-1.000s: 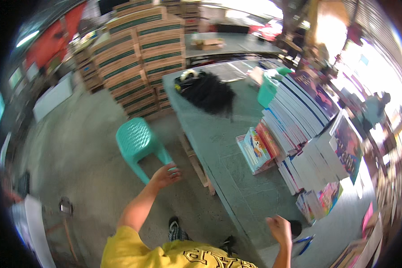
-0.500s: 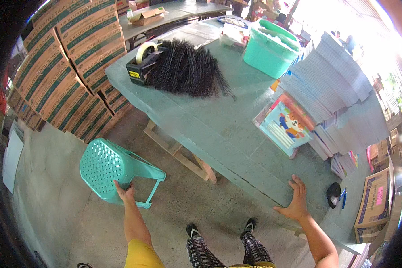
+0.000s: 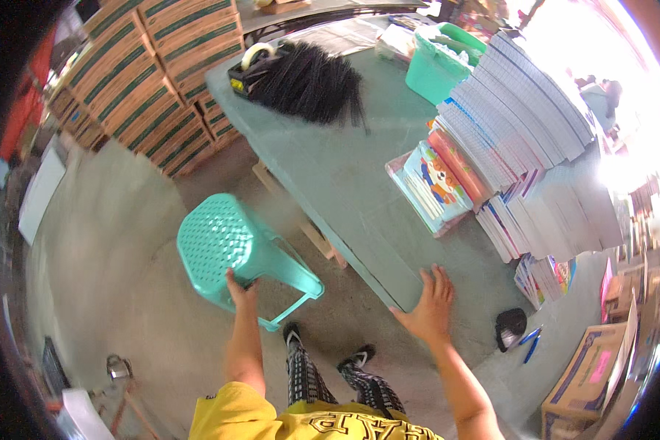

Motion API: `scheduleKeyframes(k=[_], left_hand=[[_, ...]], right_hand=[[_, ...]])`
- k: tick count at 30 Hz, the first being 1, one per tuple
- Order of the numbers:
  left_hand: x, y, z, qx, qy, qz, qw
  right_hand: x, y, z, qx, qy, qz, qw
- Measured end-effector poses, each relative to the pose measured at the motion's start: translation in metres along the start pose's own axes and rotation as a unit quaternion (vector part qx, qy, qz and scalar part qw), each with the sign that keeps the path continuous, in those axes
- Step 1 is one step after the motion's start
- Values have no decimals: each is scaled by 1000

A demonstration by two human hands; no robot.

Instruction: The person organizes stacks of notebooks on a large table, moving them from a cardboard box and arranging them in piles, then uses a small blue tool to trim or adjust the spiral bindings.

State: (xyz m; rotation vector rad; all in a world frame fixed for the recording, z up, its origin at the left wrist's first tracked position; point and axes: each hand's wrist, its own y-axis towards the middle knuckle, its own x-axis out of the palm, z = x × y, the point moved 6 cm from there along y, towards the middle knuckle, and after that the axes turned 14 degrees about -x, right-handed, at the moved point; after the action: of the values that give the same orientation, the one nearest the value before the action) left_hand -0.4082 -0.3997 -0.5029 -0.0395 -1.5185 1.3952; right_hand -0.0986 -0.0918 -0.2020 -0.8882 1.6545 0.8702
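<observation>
A turquoise plastic stool (image 3: 214, 238) with a woven-pattern seat is tilted beside my legs, left of the table. My left hand (image 3: 242, 287) grips the near edge of its seat, the thumb on top and the other fingers mostly hidden beneath. My right hand (image 3: 431, 308) lies on the grey-green table (image 3: 345, 172) at its near edge, fingers spread and holding nothing. Closest to that hand are a small black object (image 3: 510, 328) and blue pens (image 3: 532, 343) on its right, and a clear pack with a cartoon animal cover (image 3: 434, 187) farther back.
Tall stacks of notebooks (image 3: 517, 110) stand on the table's right side. Black spiral coils (image 3: 304, 82), a tape dispenser (image 3: 246, 72) and a green bin (image 3: 436, 70) are at the back. Cartons (image 3: 139, 81) are piled far left; an open carton (image 3: 583, 374) sits lower right.
My view has swung round and my feet have shifted. The stool, in my left hand, has come nearer to my legs and the table. My right hand stays on the table edge.
</observation>
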Motion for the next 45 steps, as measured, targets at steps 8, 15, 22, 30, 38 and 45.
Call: scheduleKeyframes(k=[8,15,22,30,38,45], left_hand=[[-96,-109,-209,-109,-70,-10,992],[-177,-183,-311,-343,-52,29,937],[-119,-175,-274,-269,721,-51,637],[169,-228,-172,328,648,-32,686],[299,-252,-215,404,768,-123,482],[429,-250,-265,536,715,-390,222]], right_hand=[[1,-7,3,-55,-5,7,998],[-9,-35,26,-86,-14,-22,996],[-6,-38,30,-70,9,-25,997],[-19,-41,32,-73,52,-4,996],[-16,-34,37,-81,59,14,995],[-33,-35,39,-52,77,69,993]])
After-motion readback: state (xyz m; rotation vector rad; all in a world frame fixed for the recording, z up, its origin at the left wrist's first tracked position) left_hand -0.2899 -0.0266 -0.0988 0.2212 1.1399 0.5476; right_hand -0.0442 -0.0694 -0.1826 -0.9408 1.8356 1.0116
